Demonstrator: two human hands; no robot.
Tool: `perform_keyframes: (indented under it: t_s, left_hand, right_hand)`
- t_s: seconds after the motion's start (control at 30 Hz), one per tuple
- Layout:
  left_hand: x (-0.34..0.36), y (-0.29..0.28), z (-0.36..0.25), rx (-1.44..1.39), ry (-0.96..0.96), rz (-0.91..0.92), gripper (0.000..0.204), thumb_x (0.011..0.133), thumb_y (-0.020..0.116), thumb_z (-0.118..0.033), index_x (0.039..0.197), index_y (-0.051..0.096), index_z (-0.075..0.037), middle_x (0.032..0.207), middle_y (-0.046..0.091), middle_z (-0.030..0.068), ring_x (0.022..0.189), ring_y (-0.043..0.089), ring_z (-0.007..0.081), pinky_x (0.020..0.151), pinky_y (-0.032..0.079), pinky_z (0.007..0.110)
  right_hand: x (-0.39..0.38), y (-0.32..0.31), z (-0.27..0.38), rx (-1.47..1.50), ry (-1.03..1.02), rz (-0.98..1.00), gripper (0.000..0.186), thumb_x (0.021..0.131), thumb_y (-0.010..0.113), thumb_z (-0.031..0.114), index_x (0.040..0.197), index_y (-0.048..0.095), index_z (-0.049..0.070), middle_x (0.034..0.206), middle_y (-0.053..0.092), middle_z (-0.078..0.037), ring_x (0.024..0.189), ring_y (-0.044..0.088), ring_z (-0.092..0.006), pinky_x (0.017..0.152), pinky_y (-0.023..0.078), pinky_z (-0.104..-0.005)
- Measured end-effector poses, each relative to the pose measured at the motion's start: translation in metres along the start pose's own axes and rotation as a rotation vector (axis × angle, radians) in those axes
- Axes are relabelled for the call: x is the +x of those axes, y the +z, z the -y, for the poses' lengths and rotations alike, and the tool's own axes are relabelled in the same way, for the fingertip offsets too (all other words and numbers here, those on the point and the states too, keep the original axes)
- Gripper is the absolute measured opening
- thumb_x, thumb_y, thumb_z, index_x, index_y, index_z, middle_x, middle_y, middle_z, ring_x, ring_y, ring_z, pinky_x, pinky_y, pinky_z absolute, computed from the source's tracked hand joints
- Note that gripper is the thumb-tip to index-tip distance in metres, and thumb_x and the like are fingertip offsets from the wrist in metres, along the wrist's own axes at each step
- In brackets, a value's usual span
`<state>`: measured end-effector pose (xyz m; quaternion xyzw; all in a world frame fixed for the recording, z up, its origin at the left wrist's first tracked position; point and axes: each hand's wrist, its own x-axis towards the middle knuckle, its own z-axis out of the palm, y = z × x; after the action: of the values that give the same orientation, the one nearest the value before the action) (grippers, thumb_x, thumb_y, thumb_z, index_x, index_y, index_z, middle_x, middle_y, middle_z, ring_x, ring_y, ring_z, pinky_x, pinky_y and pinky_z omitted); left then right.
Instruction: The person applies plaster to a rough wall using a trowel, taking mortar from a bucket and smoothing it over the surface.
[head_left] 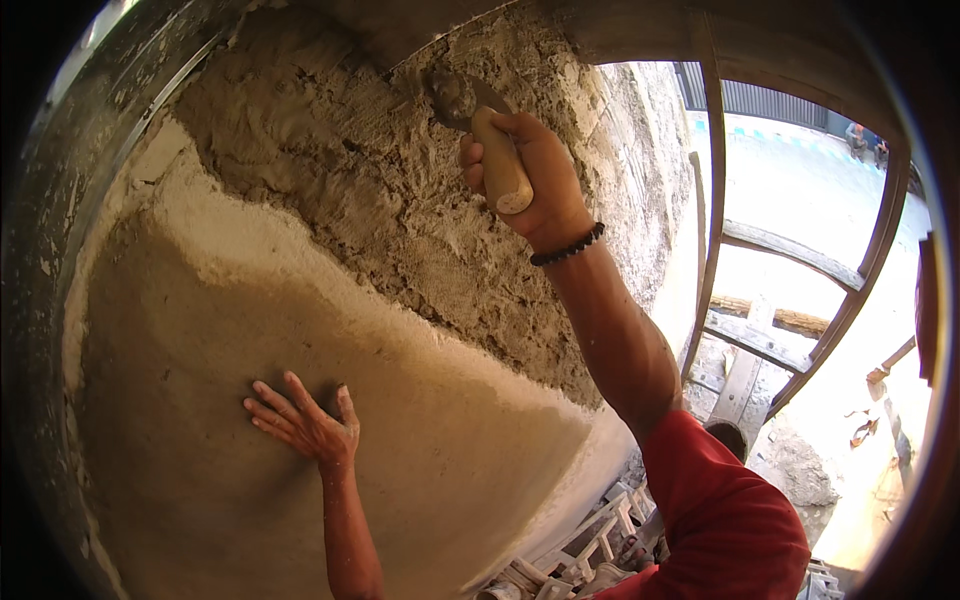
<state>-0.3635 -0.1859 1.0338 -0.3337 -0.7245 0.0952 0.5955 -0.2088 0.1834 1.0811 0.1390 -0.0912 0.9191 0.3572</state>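
My right hand (535,175) is wrapped round the wooden handle of a trowel (502,165), raised high on the wall. The trowel's metal blade (455,98) lies against or close to rough, wet-looking mortar (330,180); mortar shows beside it, and part of the blade is behind the hand. Lower down, my left hand (310,420) is spread, its fingers apart, on or just over the smooth plastered part of the wall (220,340). It holds nothing. A pale, uneven band (240,240) runs slantwise between the smooth plaster and the rough mortar.
To the right stands a wooden frame with crosspieces (765,345), and sunlit ground lies beyond it. Scrap wood and rubble (590,550) are heaped at the wall's foot. A dark, worn post (70,200) borders the wall at left. Two people (866,142) are far off, upper right.
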Motion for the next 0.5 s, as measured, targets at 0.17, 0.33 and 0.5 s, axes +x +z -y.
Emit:
perform_keyframes:
  t_s: [0.17,0.33,0.5]
  left_hand:
    - [0.001,-0.003,-0.003,-0.011,-0.008,0.003,0.072,0.096,0.041,-0.055,0.15,0.027,-0.009,0.157,0.011,0.0247,0.143,0.006,0.0515,0.11,0.01,0.066]
    - [0.001,-0.002,-0.004,0.012,0.003,0.008,0.071,0.096,0.042,-0.053,0.15,0.026,-0.009,0.157,0.01,0.0246,0.142,0.006,0.0516,0.11,0.011,0.066]
    - [0.001,-0.001,-0.005,0.017,0.005,0.016,0.072,0.096,0.044,-0.051,0.15,0.025,-0.008,0.158,0.008,0.0242,0.143,0.006,0.0508,0.11,0.009,0.067]
  right_hand:
    - [-0.038,-0.031,0.029,0.163,-0.181,-0.072,0.03,0.091,0.048,0.013,0.114,0.035,-0.001,0.088,0.05,-0.013,0.07,0.057,-0.0206,0.053,0.053,-0.0301]
    - [-0.057,-0.071,0.091,-0.098,-0.592,-0.276,0.021,0.09,0.052,0.017,0.102,0.047,0.0,0.091,0.054,-0.013,0.074,0.06,-0.0221,0.053,0.052,-0.0331]
    - [-0.066,-0.089,0.173,-0.524,-1.09,-0.343,0.022,0.088,0.054,0.011,0.107,0.048,0.001,0.084,0.056,-0.013,0.063,0.061,-0.0216,0.048,0.051,-0.0324]
